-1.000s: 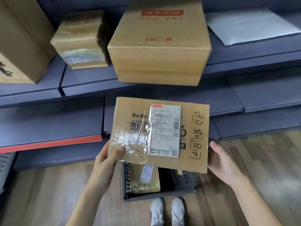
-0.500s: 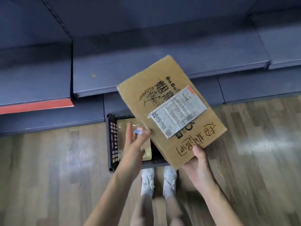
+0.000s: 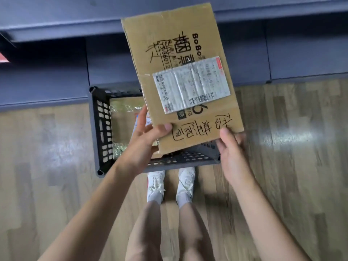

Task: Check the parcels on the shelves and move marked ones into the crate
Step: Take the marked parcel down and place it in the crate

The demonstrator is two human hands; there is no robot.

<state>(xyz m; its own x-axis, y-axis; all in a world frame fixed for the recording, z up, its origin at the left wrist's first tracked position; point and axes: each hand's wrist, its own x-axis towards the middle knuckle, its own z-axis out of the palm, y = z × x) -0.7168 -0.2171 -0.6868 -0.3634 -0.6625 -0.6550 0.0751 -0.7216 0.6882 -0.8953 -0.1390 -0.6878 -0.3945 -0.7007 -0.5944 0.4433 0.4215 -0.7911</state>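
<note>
A flat cardboard parcel (image 3: 180, 76) is held in the air above a dark plastic crate (image 3: 99, 129), which stands on the wooden floor (image 3: 47, 166) just in front of the lowest grey shelf (image 3: 56, 25). The parcel is tilted, and its far edge reaches up over the front edge of the shelf. A white shipping label (image 3: 191, 84) is stuck on its upper face, and black handwritten marks are seen along its near edge.

The near left corner of the parcel is gripped by the left hand (image 3: 145, 142): the thumb is pressed on the upper face, and the fingers are curled under the left edge. The near right corner is held by the right hand (image 3: 231, 157), with the thumb laid on the top surface; the other fingers are under the cardboard, so how they lie cannot be told.

Inside the crate, at its left side, another parcel (image 3: 124, 117) wrapped in shiny tape is partly seen below the held one. Two white shoes (image 3: 169, 185) are placed on the floor just beside the near wall of the crate.
</note>
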